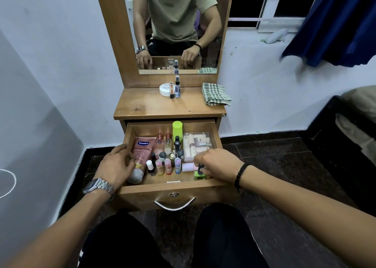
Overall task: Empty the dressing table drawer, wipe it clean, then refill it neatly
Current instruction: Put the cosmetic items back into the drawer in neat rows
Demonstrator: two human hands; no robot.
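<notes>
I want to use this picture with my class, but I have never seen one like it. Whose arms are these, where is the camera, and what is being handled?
The camera sits on a person's head, looking down at their own hands. The left hand holds a pink Vaseline tube in the open drawer. The right hand pinches a green nail polish bottle. More small bottles fill the drawer. On the tabletop lie a checked cloth, a white tub and a spray bottle. The mirror reflects the person.

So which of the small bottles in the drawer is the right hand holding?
The green nail polish at the front right corner; right hand pinches its black cap.
</notes>
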